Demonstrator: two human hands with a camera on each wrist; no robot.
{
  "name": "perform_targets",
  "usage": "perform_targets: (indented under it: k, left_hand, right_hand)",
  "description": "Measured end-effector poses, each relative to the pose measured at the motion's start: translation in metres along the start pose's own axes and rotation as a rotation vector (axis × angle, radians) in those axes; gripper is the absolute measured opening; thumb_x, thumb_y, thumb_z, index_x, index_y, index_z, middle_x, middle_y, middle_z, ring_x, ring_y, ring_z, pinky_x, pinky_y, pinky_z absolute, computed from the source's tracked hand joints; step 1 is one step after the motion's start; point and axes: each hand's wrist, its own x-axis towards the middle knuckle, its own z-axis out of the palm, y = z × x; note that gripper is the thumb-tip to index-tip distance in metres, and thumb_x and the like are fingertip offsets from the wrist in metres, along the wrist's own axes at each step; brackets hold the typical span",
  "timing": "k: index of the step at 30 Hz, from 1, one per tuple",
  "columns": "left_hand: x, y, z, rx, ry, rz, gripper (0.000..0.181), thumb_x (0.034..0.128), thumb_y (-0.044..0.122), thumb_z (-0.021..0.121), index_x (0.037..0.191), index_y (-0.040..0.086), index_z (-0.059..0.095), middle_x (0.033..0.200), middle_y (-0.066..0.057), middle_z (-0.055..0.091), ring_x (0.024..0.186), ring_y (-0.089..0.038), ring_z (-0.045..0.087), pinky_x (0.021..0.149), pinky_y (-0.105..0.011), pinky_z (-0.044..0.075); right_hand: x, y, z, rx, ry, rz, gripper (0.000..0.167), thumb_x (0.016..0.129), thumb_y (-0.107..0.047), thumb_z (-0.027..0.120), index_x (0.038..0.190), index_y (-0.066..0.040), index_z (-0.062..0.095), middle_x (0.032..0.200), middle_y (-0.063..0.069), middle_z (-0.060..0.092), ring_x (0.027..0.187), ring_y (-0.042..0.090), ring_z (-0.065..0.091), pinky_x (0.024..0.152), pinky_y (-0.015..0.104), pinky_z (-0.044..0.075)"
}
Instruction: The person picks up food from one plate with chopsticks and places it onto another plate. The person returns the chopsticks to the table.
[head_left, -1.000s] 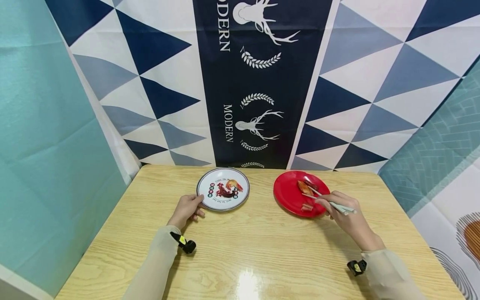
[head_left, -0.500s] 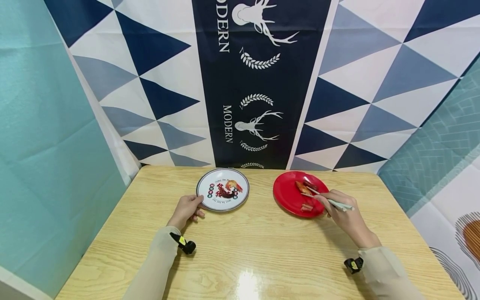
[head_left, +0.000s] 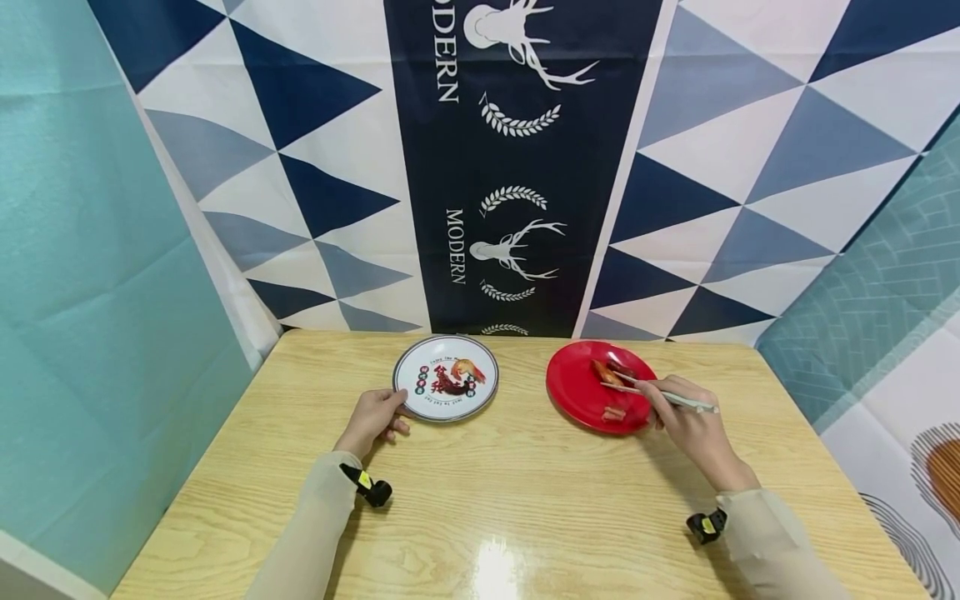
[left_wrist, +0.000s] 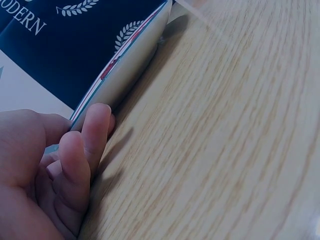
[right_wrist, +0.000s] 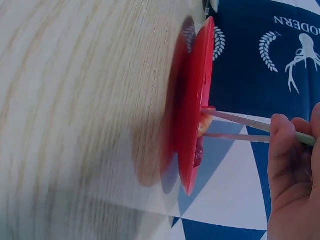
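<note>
My left hand (head_left: 370, 421) pinches the near-left rim of a white plate (head_left: 450, 410), thumb on top and fingers below. A prawn (head_left: 470, 370) and a dark reddish-brown piece (head_left: 450, 385) lie on its printed face. In my right hand (head_left: 693, 429) is a pair of pale green chopsticks (head_left: 678, 400), held over the right side of a red plate (head_left: 572, 387). Their tips meet a golden-brown piece of food that looks like a chicken wing (head_left: 604, 372); whether they grip it, I cannot tell. Beside it are a dark red piece (head_left: 621, 368) and, nearer me, pinkish pieces (head_left: 613, 413).
Both plates stand near the back edge of the wooden table (head_left: 480, 483), with a gap between them. Behind rises a patterned cloth backdrop (head_left: 510, 167). A teal cloth (head_left: 112, 292) hangs along the left side.
The chopsticks have swung so that their rear ends lie closer together, and their tips have shifted on the golden-brown piece, which has turned slightly. The left hand and white plate have stayed put.
</note>
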Motion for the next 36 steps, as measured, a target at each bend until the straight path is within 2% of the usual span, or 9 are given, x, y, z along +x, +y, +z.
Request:
perform_targets:
  k: [5,9,13,17,25,29,31,36]
  left_hand:
    - [0.0002,0.0,0.0002,0.01,0.005,0.0,0.037,0.108,0.029,0.053,0.117,-0.003,0.068,0.075,-0.007,0.071,0.053,-0.009,0.063,0.046,-0.021,0.049]
    - [0.0,0.0004,0.0004,0.013,0.008,0.001,0.036,0.1078,0.029,0.054,0.117,-0.003,0.069,0.073,-0.007,0.07,0.053,-0.009,0.063,0.046,-0.021,0.049]
    - [-0.0002,0.0014,-0.0001,0.003,0.001,0.003,0.035,0.1076,0.029,0.054,0.113,-0.003,0.069,0.073,-0.007,0.07,0.053,-0.01,0.063,0.046,-0.022,0.05]
    - [0.0002,0.0007,-0.0006,0.007,0.001,0.007,0.036,0.1078,0.028,0.054,0.114,-0.003,0.069,0.075,-0.007,0.071,0.053,-0.01,0.064,0.046,-0.022,0.05]
    - [0.0007,-0.0009,-0.0003,0.002,-0.003,0.004,0.036,0.108,0.029,0.053,0.117,-0.003,0.068,0.074,-0.007,0.07,0.054,-0.01,0.064,0.046,-0.021,0.049]
    - [0.0009,-0.0016,-0.0008,-0.003,-0.003,0.006,0.036,0.108,0.029,0.053,0.117,-0.002,0.069,0.072,-0.006,0.07,0.053,-0.009,0.063,0.046,-0.021,0.049]
    - [0.0007,-0.0016,-0.001,-0.006,-0.004,0.007,0.036,0.1081,0.029,0.053,0.116,-0.003,0.069,0.071,-0.006,0.069,0.053,-0.009,0.063,0.046,-0.021,0.049]
    - [-0.0003,-0.0011,-0.0007,-0.014,-0.011,0.01,0.036,0.1078,0.029,0.054,0.113,-0.003,0.069,0.07,-0.007,0.069,0.052,-0.01,0.063,0.045,-0.022,0.049]
  right_hand:
    - [-0.0017,0.0007,-0.0001,0.059,0.013,0.1,0.024,0.084,0.007,0.079,0.077,-0.015,0.072,0.056,-0.008,0.055,0.051,-0.006,0.046,0.049,0.011,0.039]
    - [-0.0027,0.0011,0.0004,0.115,0.019,0.182,0.027,0.092,0.002,0.074,0.075,-0.018,0.069,0.056,-0.004,0.058,0.049,0.001,0.051,0.048,0.013,0.039]
    - [-0.0018,0.0006,-0.0004,0.128,-0.001,0.278,0.027,0.099,-0.01,0.069,0.075,-0.02,0.069,0.057,-0.004,0.061,0.051,0.007,0.054,0.048,0.014,0.041]
    - [-0.0019,0.001,-0.0012,0.109,-0.005,0.348,0.031,0.103,-0.018,0.065,0.073,-0.018,0.069,0.058,-0.003,0.061,0.053,0.006,0.052,0.049,0.016,0.04]
    - [-0.0066,0.0053,0.0007,0.063,0.042,0.415,0.038,0.105,-0.023,0.062,0.072,-0.007,0.072,0.06,0.001,0.06,0.055,0.002,0.051,0.051,0.016,0.04]
    - [-0.0077,0.0061,0.0014,0.033,0.036,0.449,0.044,0.106,-0.028,0.06,0.067,-0.01,0.071,0.06,-0.001,0.061,0.059,0.001,0.053,0.059,0.013,0.041]
    - [-0.0078,0.0058,0.0014,0.028,0.028,0.469,0.048,0.106,-0.03,0.059,0.063,-0.011,0.068,0.058,-0.002,0.06,0.06,0.001,0.052,0.058,0.014,0.04]
    - [-0.008,0.0055,0.0018,0.104,0.029,0.503,0.046,0.106,-0.03,0.06,0.069,-0.005,0.072,0.058,0.001,0.064,0.055,0.005,0.056,0.052,0.014,0.043]
